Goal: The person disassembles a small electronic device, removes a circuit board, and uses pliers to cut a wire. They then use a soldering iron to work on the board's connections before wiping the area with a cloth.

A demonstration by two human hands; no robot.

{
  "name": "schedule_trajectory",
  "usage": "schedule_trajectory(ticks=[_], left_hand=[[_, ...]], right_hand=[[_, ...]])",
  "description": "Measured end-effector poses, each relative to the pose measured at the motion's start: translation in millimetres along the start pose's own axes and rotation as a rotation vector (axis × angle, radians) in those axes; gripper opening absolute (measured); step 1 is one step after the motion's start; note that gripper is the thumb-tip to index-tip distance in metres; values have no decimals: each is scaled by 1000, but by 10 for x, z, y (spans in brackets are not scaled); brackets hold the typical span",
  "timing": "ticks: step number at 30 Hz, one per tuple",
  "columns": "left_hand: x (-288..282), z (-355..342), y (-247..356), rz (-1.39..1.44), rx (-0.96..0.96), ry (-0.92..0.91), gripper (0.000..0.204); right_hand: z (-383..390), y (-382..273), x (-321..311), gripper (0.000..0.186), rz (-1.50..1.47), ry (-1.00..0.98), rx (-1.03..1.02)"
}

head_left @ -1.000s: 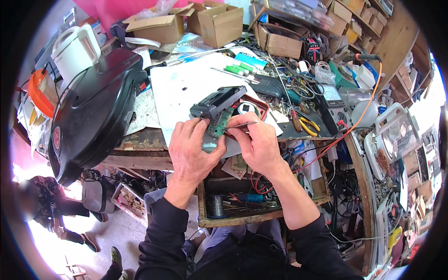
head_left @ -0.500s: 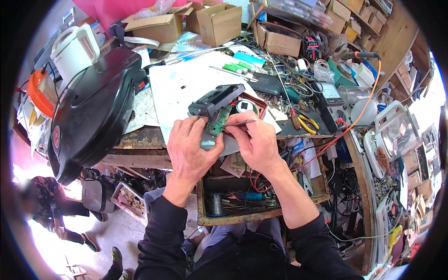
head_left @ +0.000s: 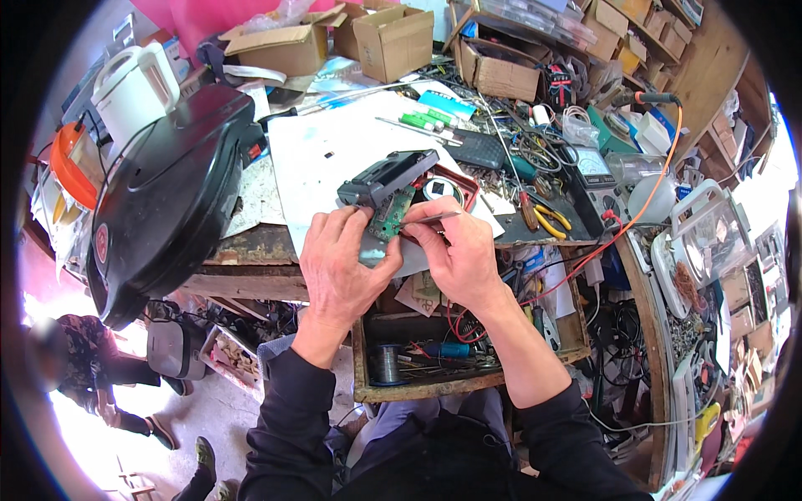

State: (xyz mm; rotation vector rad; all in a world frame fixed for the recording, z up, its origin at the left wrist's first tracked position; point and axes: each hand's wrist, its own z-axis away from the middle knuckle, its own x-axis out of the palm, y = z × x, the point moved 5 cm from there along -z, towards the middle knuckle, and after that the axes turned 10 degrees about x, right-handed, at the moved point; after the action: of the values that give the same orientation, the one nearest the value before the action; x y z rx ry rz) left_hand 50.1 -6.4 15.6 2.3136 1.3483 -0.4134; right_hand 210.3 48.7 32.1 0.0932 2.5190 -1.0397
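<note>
A small green circuit board point(head_left: 391, 215) is tilted at the bench's front edge, between my two hands. My left hand point(head_left: 341, 255) is closed on the board, thumb at its lower end and fingers by its upper left side. My right hand point(head_left: 458, 252) pinches a thin metal tool, apparently tweezers point(head_left: 434, 219), whose tip meets the board's right edge. Just beyond lies an opened black device housing point(head_left: 388, 177). Beside it is a red case with a round speaker point(head_left: 438, 189). White paper point(head_left: 313, 163) is spread beneath.
An open drawer point(head_left: 472, 384) with a solder spool point(head_left: 386, 366) juts out below my hands. Left stands a large black appliance point(head_left: 171, 192). Pliers point(head_left: 551, 220), a screwdriver point(head_left: 528, 210) and a meter point(head_left: 591, 167) lie right. Another person point(head_left: 92, 359) is at lower left.
My hands, the board and the tool stay nearly where they were. At lower left, the other person's foot has shifted slightly.
</note>
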Motion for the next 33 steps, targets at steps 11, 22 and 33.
schedule_trajectory(ticks=[11,22,33], left_hand=[[13,7,-13,-4,-8,-10,43],[7,6,1,-4,-8,-8,43],[4,8,-11,-3,-6,0,42]], right_hand=[[-44,35,-3,12,-74,-24,124],[-54,46,16,10,-53,-48,107],[12,-32,7,17,65,54,-64]])
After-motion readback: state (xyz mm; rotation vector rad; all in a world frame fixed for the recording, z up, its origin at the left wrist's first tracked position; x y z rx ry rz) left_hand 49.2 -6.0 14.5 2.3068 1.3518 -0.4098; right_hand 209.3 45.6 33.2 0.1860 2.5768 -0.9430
